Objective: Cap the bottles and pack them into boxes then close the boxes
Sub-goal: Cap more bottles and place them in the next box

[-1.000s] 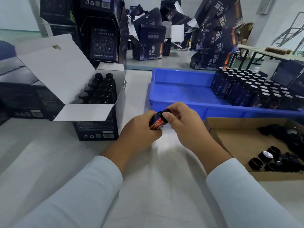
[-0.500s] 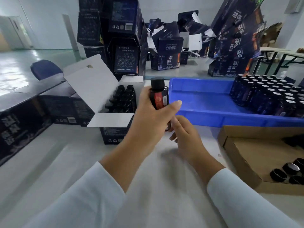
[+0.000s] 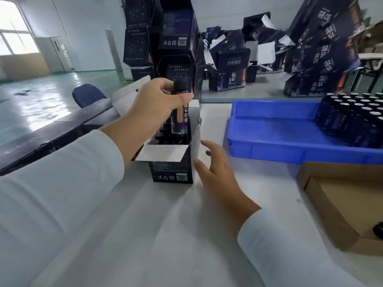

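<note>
My left hand (image 3: 159, 100) grips a capped dark bottle (image 3: 179, 114) near its top and holds it upright over the open dark box (image 3: 173, 166), its base just above the bottles inside. Several capped bottles fill the box; most are hidden by my arm and the flaps. My right hand (image 3: 215, 162) hovers with spread fingers beside the box's right wall, holding nothing. More bottles without black caps (image 3: 356, 117) stand in the blue tray (image 3: 269, 141) at right. One black cap (image 3: 378, 230) shows in the cardboard tray (image 3: 331, 206).
Stacks of dark printed boxes (image 3: 165, 38) rise behind the open box, and more (image 3: 323, 48) stand at the back right. Flat dark cartons (image 3: 47, 133) lie along the table's left side. A blue chair back (image 3: 87, 94) shows beyond them.
My left hand carried the capped bottle from the table's middle up and left over the open box. My right hand let go of the bottle and moved beside the box.
</note>
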